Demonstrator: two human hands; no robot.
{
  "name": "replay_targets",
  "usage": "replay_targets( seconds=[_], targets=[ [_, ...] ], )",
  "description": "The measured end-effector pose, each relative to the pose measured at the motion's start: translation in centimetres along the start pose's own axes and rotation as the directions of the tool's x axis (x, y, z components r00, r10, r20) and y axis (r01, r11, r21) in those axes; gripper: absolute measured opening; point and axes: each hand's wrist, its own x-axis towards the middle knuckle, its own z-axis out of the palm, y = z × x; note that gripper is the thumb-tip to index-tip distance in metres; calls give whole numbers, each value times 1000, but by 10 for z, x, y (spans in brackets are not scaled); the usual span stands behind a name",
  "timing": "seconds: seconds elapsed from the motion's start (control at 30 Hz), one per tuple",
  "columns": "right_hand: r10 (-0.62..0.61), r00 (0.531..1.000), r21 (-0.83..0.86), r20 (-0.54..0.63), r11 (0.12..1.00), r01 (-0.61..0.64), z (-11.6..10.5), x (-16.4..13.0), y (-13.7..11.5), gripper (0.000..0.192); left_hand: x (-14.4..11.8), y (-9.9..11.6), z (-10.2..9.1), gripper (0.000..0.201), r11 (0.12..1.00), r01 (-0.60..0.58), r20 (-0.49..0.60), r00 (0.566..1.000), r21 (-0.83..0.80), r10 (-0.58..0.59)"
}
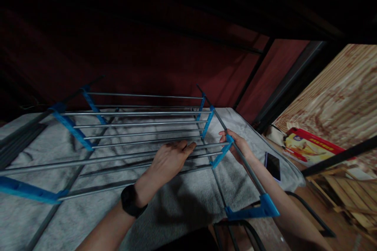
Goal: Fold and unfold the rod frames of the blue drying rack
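A rack of grey metal rods (pixel 118 159) and blue plastic brackets (pixel 72 129) lies across a grey blanket (pixel 194 200). My left hand (pixel 171 159), with a black watch (pixel 131 200) on its wrist, curls over a long rod near its right end; its fingertips are partly hidden. My right hand (pixel 237 145) grips a blue bracket (pixel 222 153) where that rod meets the right side pole (pixel 249 166). The pole passes over this hand and hides part of it. A single blue bracket (pixel 253 210) sits at the pole's near end, with no cross rods visible in it.
On the blanket's right side lies a phone (pixel 273 166). A bundle of dark rods (pixel 20 147) rests at the far left. Beyond the bed's edge are a red and yellow box (pixel 312 145) and a wooden slatted stool (pixel 347 194). Dark metal posts (pixel 253 72) frame the bed.
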Motion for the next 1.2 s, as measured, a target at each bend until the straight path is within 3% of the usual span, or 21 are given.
replay_targets(
  seconds=[0.23,0.5,0.9,1.1,1.2],
  targets=[
    [35,999,-69,15,997,-34,1,-2,-5,37,-2,-1,5,45,1000,-16,-45,999,-7,15],
    [58,998,-128,2,990,-57,0,2,-3,31,-1,1,2,47,1000,-3,-15,1000,-15,3],
    [22,1000,-211,16,977,-18,-4,11,4,37,-3,1,4,47,1000,-4,-32,999,-21,3],
    [48,999,-205,25,978,-42,-6,11,2,28,-11,6,-8,39,998,-31,-83,996,-48,27],
    [58,998,-215,17,975,-53,-8,12,2,29,-18,-4,-25,40,998,-5,-144,990,-57,-4]
  ],
)
